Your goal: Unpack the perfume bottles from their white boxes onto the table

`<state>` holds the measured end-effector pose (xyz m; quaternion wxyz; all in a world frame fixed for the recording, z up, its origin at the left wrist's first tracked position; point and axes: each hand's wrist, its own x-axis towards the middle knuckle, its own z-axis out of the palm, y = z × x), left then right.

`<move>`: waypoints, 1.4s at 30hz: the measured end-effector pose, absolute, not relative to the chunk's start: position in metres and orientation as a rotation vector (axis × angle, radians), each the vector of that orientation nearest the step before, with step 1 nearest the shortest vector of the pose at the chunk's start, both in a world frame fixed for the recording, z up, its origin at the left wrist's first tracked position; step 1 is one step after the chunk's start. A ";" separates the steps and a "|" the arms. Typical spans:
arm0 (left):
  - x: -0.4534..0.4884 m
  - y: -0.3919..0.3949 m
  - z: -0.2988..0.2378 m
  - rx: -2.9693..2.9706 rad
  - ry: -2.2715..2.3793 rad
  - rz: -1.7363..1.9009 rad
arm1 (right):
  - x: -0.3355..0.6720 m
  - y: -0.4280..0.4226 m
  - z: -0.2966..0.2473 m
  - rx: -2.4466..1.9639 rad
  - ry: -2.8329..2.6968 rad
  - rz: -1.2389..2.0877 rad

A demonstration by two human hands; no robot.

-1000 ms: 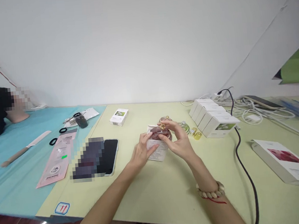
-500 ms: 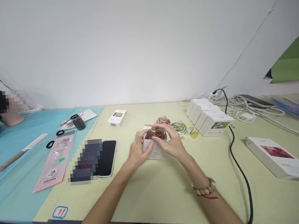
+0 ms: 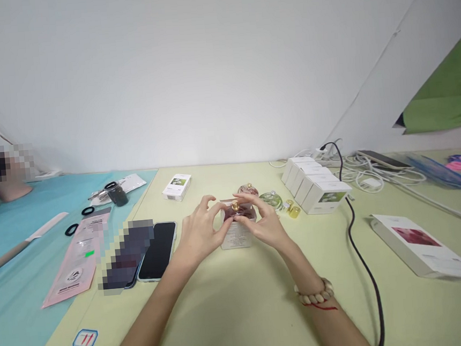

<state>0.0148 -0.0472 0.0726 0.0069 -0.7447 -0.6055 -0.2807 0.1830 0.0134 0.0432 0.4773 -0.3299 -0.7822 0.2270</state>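
Note:
My left hand [image 3: 201,229] curves round the left side of a dark red glass bottle with a gold neck [image 3: 235,207], thumb and index finger at its edge. From the other side my right hand [image 3: 264,223] grips the same bottle, its thumb close to the gold neck. Under and in front of the bottle is a white printed carton [image 3: 235,238]; whether the bottle sits inside it I cannot tell. Just behind stand a pinkish bottle [image 3: 248,190] and a green bottle [image 3: 272,199], with yellow caps [image 3: 294,211] beside the green one.
White cartons [image 3: 316,187] stand in a row at right, near a black cable [image 3: 361,258] and white cords. A larger carton [image 3: 422,247] lies further right. To the left are a small box [image 3: 177,187], phones [image 3: 159,252], a pink packet [image 3: 79,261], a jar [image 3: 116,193] and a knife [image 3: 26,242].
My left hand has turned and shifted slightly left, its fingers lifting higher beside the bottle. The right hand keeps nearly the same hold. The whole view has shifted a little.

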 end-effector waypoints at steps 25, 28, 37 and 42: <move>0.018 -0.037 0.087 -2.474 -1.733 -0.754 | 0.191 0.014 0.050 -0.719 -1.917 0.720; 0.016 -0.036 0.087 -2.532 -1.747 -0.774 | 0.192 0.015 0.050 -0.703 -1.930 0.713; 0.015 -0.032 0.083 -2.643 -1.666 -0.881 | 0.194 0.023 0.043 -0.707 -1.943 0.673; 0.013 -0.034 0.075 -2.666 -1.672 -0.938 | 0.191 0.021 0.041 -0.698 -1.940 0.659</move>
